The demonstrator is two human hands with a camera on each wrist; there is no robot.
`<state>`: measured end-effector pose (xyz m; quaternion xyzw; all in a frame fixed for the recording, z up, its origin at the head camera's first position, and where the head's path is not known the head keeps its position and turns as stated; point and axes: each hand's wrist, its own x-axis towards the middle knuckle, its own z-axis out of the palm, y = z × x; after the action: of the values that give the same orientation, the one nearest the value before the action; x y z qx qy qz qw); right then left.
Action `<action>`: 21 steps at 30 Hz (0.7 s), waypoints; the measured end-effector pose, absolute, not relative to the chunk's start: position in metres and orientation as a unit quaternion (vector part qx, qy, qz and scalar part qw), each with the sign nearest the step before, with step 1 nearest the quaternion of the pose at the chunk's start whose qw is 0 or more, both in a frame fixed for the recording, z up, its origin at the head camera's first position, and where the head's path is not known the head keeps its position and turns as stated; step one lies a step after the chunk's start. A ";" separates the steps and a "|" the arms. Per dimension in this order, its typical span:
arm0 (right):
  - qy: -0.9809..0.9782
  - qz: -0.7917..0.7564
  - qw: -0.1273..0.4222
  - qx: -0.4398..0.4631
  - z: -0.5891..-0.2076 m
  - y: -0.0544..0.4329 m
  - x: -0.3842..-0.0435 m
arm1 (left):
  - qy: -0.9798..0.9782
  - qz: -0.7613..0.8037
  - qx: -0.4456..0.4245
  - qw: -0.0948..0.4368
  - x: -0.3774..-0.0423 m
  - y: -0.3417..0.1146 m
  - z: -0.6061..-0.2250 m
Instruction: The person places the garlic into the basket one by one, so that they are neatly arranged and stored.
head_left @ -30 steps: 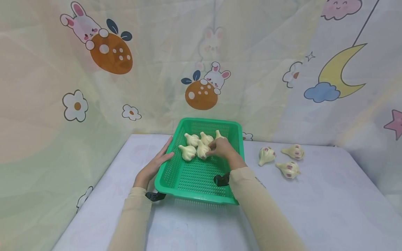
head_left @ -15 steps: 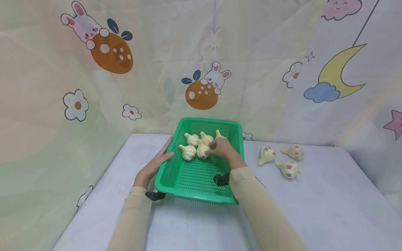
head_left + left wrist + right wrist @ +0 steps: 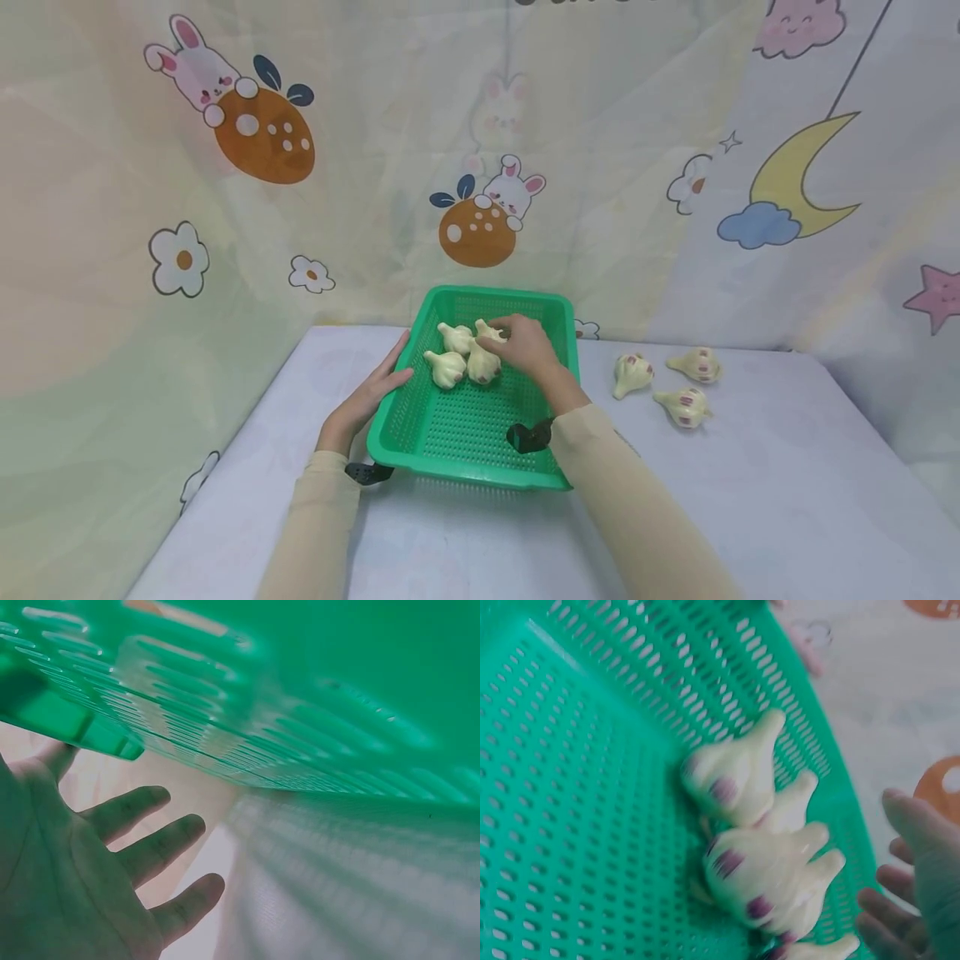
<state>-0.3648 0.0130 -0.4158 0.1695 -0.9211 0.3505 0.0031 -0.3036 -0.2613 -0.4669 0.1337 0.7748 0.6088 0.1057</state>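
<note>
Left hand (image 3: 362,403), grip released, against the green basket (image 3: 457,429); right hand (image 3: 527,347), grip likewise released, above the garlic bulbs (image 3: 447,371) inside it.

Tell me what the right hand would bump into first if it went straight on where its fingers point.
Probably the back-row garlic bulb nearest the right hand, inside the green basket. Depth is unclear: the hand may be above it or touching it.
</note>
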 end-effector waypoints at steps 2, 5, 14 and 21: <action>-0.919 0.350 0.024 0.179 -0.408 0.012 -0.360 | 0.776 0.608 0.131 0.106 -0.303 -0.261 -0.468; -0.915 0.350 0.058 0.194 -0.395 0.015 -0.349 | 0.777 0.607 0.127 0.106 -0.304 -0.261 -0.469; -0.931 0.298 0.121 0.176 -0.369 0.057 -0.313 | 0.784 0.601 0.116 0.104 -0.302 -0.263 -0.469; -0.943 0.260 0.152 0.141 -0.370 0.114 -0.294 | 0.784 0.601 0.118 0.103 -0.300 -0.261 -0.465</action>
<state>-0.2939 0.1139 -0.3702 0.1407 -0.9431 0.2602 0.1520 -0.2999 -0.2612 -0.4653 0.1185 0.7839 0.6007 0.1033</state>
